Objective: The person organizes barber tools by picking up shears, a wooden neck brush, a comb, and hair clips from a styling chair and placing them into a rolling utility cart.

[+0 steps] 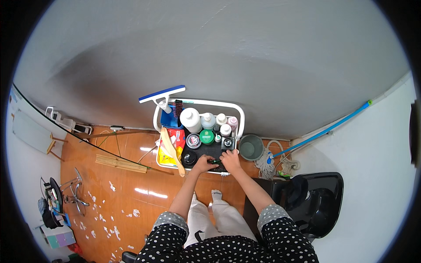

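Observation:
Both my hands are over the front right of a white-rimmed cart tray (241, 115) with a black textured mat (209, 152). My left hand (204, 163) has its fingers on a small dark green object (215, 161); its kind is unclear. My right hand (230, 160) is at that object's right side, below a black square box (228, 143); its grip is partly hidden. Left of my left hand sits a round black container (189, 157). Behind are a green-lidded jar (207, 137), a round tub (193, 141), a large white bottle (190, 120) and several smaller bottles (225, 130).
On the tray's left lie a wooden paddle (171, 149), a red and yellow packet (177, 138) and a blue bin (170, 119) beneath a squeegee (162, 94). To the right are a grey bucket (251, 147), a mop (264, 164) and a black wash basin (320, 203).

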`<state>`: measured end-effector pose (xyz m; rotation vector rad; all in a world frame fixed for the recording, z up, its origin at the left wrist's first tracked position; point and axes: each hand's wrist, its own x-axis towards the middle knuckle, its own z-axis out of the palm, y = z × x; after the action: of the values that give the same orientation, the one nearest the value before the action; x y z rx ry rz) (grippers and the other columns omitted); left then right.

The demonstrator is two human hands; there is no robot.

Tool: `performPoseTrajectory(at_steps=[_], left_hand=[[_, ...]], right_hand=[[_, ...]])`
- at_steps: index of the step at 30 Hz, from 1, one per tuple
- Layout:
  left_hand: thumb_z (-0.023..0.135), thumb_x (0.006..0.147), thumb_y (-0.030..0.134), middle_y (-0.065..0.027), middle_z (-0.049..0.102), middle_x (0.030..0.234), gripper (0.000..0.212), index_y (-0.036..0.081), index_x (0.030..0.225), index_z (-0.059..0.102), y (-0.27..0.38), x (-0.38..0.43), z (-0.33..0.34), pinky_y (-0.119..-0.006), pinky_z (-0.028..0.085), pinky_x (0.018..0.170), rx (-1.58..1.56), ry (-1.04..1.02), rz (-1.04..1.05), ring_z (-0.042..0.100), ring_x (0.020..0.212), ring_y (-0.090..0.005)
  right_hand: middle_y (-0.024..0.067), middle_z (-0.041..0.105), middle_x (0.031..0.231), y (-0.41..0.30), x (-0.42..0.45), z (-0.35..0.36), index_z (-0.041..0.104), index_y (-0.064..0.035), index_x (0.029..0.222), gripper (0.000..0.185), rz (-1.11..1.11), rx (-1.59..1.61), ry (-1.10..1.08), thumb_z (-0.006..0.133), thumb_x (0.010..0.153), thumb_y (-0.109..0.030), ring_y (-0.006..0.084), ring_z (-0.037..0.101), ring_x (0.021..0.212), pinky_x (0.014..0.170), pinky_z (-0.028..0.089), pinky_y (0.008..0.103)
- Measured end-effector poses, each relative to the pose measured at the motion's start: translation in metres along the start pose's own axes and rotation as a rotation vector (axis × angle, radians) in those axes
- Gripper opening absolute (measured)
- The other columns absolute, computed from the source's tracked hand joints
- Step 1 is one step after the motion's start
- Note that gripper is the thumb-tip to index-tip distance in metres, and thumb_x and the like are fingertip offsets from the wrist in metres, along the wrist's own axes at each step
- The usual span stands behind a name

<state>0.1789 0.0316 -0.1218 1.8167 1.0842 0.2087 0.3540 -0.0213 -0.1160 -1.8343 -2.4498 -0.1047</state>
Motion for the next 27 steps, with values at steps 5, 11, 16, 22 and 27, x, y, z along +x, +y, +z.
performPoseTrajectory(at_steps=[5, 11, 16, 22, 27], left_hand=[[0.075, 0.067, 0.031, -0.0179, 0.063, 0.087, 0.041, 0.001, 0.094, 0.066, 0.0, 0.003, -0.001, -0.034, 0.05, 0.073, -0.086, 0.05, -0.003, 0.063, 0.077, -0.0261], [0.064, 0.08, 0.032, -0.0196, 0.064, 0.086, 0.035, -0.001, 0.094, 0.065, 0.002, 0.002, 0.003, -0.034, 0.048, 0.074, -0.067, 0.113, -0.019, 0.064, 0.08, -0.029], [0.052, 0.087, 0.035, -0.0236, 0.062, 0.087, 0.039, -0.002, 0.093, 0.063, -0.001, 0.0, 0.003, -0.038, 0.047, 0.075, -0.123, 0.085, -0.151, 0.061, 0.085, -0.0355], [0.05, 0.088, 0.034, -0.0231, 0.062, 0.081, 0.038, -0.001, 0.094, 0.062, -0.012, 0.0, 0.006, -0.038, 0.046, 0.073, -0.14, 0.241, -0.157, 0.061, 0.081, -0.0343], [0.053, 0.086, 0.03, -0.0204, 0.063, 0.079, 0.032, 0.001, 0.096, 0.064, -0.016, 0.0, 0.009, -0.038, 0.047, 0.071, -0.026, 0.203, -0.2, 0.063, 0.077, -0.0316]], right_hand=[[-0.0023, 0.059, 0.078, 0.001, 0.002, -0.004, 0.065, -0.0159, 0.074, 0.007, 0.006, -0.004, -0.046, 0.059, 0.071, -0.017, 0.0156, 0.054, 0.082, 0.073, 0.033, 0.0397], [-0.0028, 0.059, 0.081, -0.002, 0.002, -0.001, 0.064, -0.0165, 0.078, 0.007, 0.017, -0.008, -0.045, 0.06, 0.072, -0.019, 0.0158, 0.054, 0.086, 0.076, 0.034, 0.0403], [-0.0013, 0.061, 0.086, -0.011, 0.006, -0.004, 0.064, -0.0181, 0.081, 0.013, 0.03, 0.039, -0.1, 0.052, 0.077, -0.015, 0.0151, 0.055, 0.09, 0.078, 0.037, 0.0406], [-0.0012, 0.061, 0.08, -0.013, 0.009, -0.003, 0.064, -0.0159, 0.077, 0.006, -0.008, 0.015, -0.07, 0.058, 0.074, -0.018, 0.0149, 0.055, 0.085, 0.07, 0.038, 0.0356], [0.0004, 0.063, 0.08, -0.016, 0.008, -0.009, 0.066, -0.0157, 0.074, 0.013, 0.007, -0.087, -0.308, 0.054, 0.076, -0.014, 0.0157, 0.056, 0.087, 0.075, 0.041, 0.0364]])
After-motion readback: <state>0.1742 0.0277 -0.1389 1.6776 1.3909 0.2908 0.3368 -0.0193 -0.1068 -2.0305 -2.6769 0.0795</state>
